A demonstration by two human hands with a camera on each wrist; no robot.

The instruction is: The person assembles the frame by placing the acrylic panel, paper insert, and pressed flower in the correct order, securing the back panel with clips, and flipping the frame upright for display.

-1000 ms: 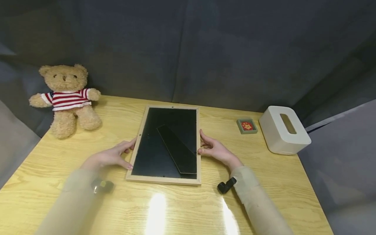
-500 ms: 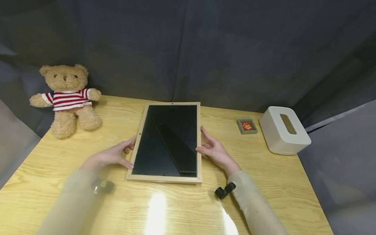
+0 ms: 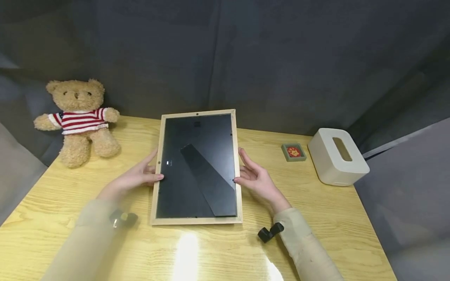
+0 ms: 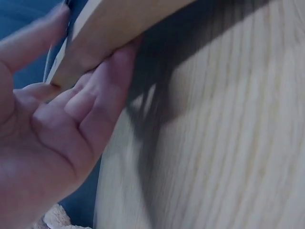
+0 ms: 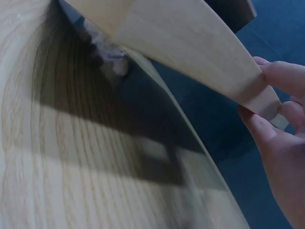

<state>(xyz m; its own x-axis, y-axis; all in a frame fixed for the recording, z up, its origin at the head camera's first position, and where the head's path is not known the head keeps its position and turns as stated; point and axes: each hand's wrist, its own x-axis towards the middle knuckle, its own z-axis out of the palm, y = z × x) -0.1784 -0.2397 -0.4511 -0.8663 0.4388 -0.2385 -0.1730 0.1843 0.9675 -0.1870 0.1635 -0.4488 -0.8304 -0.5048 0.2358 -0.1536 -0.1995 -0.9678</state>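
Observation:
A picture frame [image 3: 183, 187] with a pale wooden border shows its black back and a slanting black stand leg [image 3: 211, 183] in the head view. Both hands hold it by its long sides, tilted with its far end raised. My left hand [image 3: 135, 175] grips the left side, thumb on the border; in the left wrist view its fingers [image 4: 107, 86] reach under the wooden edge [image 4: 114, 28], above the table. On the right side, my right hand [image 3: 258, 179] pinches the border. The right wrist view shows the frame's side [image 5: 190, 47] raised off the table. The frame's front is hidden.
A teddy bear [image 3: 82, 121] in a striped sweater sits at the back left of the wooden table [image 3: 316, 218]. At the back right are a small green square [image 3: 293, 152] with a red centre and a white tissue box [image 3: 339, 156]. Dark curtain hangs behind.
The picture frame has come up off the table, its far end rising toward the curtain and shifting slightly left. The left hand's thumb has moved farther up the border.

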